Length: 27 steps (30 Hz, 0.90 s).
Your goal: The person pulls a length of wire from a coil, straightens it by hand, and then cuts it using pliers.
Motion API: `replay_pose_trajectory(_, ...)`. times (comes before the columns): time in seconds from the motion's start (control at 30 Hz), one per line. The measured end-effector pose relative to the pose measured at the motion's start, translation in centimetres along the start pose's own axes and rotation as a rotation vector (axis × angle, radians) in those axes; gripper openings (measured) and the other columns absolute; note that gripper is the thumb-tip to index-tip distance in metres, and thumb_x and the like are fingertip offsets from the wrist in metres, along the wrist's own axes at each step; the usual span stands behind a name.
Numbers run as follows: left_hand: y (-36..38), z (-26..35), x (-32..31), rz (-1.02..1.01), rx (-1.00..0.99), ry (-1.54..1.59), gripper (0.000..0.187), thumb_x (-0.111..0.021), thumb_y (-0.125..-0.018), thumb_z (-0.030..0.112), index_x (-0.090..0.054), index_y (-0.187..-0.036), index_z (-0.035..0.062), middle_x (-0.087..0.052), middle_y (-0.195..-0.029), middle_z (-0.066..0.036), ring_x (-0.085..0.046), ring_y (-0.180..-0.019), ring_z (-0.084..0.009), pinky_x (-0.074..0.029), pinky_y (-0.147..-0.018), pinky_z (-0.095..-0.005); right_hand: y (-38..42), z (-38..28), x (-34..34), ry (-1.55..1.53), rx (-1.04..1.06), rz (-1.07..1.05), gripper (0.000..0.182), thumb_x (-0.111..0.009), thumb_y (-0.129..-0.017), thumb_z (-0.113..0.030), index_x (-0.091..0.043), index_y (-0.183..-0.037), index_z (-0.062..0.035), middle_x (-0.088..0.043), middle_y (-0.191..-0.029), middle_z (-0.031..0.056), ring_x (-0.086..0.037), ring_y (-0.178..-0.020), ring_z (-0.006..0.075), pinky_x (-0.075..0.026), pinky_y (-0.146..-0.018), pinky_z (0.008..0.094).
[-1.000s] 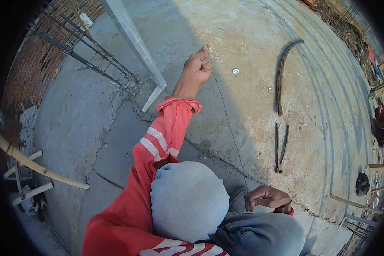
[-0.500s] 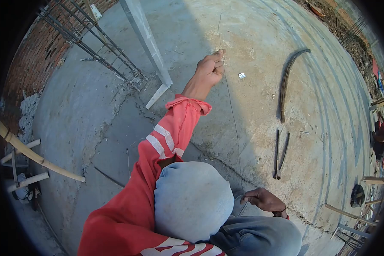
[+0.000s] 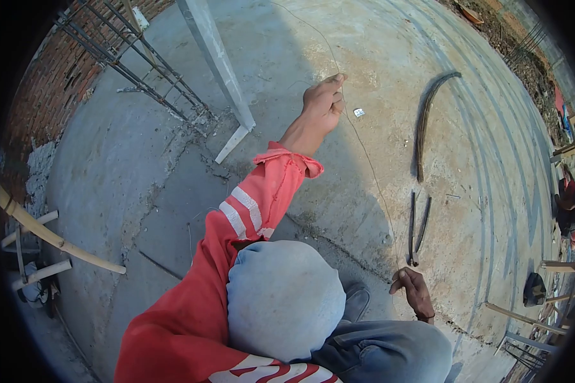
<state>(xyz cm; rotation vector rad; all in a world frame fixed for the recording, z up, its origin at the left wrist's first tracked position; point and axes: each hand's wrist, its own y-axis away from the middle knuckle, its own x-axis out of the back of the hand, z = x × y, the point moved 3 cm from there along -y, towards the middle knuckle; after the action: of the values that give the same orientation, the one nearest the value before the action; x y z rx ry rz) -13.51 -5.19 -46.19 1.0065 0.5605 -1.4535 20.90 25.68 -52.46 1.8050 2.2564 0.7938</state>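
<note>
Pinching a thin wire (image 3: 370, 179), the left hand (image 3: 324, 104) is raised over the concrete floor (image 3: 140, 159). The right hand (image 3: 414, 290) grips its lower end (near the bent rebar pieces (image 3: 417, 230)).

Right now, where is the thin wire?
In the head view the wire runs across the concrete floor from the raised left hand to the right hand, passing left of the bent rods.
</note>
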Motion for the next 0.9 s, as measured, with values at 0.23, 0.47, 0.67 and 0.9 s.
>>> replay_pose_trajectory(0.23,0.8,-1.1,-1.1,0.071,-0.082,-0.047,0.02,-0.059,-0.093,0.009,-0.056,-0.111,-0.0002,-0.03,-0.064,0.009,-0.023,-0.047,-0.0013,-0.019,-0.043,-0.0187,-1.4,-6.3,-2.6,-0.083,0.13,0.286,0.019,-0.057,-0.094,-0.018,-0.059,-0.098,0.0004,-0.058,-0.065,0.004,-0.055,-0.059,0.0111,-0.042,-0.055,0.0241)
replay_pose_trajectory(0.47,1.3,-1.2,-0.6,0.191,-0.028,-0.029,0.021,-0.061,-0.092,0.009,-0.057,-0.11,0.0,-0.031,-0.064,0.009,-0.022,-0.047,-0.0014,-0.019,-0.041,-0.0194,-3.3,-7.9,-2.2,0.731,0.392,0.676,0.019,-0.064,-0.089,-0.015,-0.066,-0.083,0.0023,-0.058,-0.061,0.0029,-0.049,-0.052,0.0111,-0.042,-0.052,0.028)
replay_pose_trajectory(0.67,0.3,-1.0,0.8,0.104,0.044,-0.093,0.018,-0.06,-0.092,0.01,-0.057,-0.107,0.0008,-0.029,-0.062,0.01,-0.021,-0.045,-0.0011,-0.016,-0.039,-0.0189,-0.8,-8.1,-2.8,-0.137,0.062,-0.496,0.027,-0.058,-0.093,-0.019,-0.068,-0.08,0.0024,-0.06,-0.066,0.0049,-0.051,-0.051,0.0115,-0.041,-0.048,0.0267)
replay_pose_trajectory(0.9,0.8,-1.2,-0.7,0.007,0.035,-0.083,0.023,-0.059,-0.093,0.01,-0.056,-0.112,-0.001,-0.025,-0.059,0.01,-0.022,-0.044,-0.0006,-0.016,-0.039,-0.0182,-3.7,-3.4,0.0,-0.182,0.07,0.354,0.025,-0.059,-0.092,-0.019,-0.067,-0.078,0.0009,-0.056,-0.056,0.0057,-0.049,-0.048,0.0133,-0.037,-0.044,0.0298)
